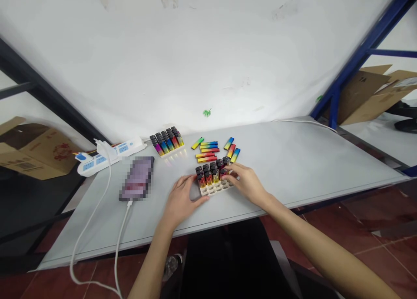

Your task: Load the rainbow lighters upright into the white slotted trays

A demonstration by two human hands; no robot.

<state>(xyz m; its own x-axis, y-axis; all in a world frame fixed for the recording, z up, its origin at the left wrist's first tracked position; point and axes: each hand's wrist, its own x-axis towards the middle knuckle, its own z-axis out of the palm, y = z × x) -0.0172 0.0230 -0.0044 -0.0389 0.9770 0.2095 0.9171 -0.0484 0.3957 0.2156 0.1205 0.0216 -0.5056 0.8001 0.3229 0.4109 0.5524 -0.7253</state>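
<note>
A pale rack with holes (pixel 214 189) stands near the table's front edge, several black-topped lighters (pixel 209 177) upright in its back rows. My left hand (pixel 181 200) grips its left end, thumb at the front edge and fingers along the side. At the right end of the filled front row, my right hand (pixel 246 182) pinches a red lighter (pixel 223 172) by its top; the fingers partly hide it. Behind the rack lie several loose, two-coloured lighters or lighter sleeves (pixel 208 150), with more of them (pixel 231 150) to the right.
Farther back on the left is a second rack of upright lighters (pixel 167 141). A phone (pixel 137 178) charges on a white cable beside a power strip (pixel 112 156). White wall lies behind the table (pixel 293 160); cardboard boxes (pixel 42 151) sit beyond the frame posts.
</note>
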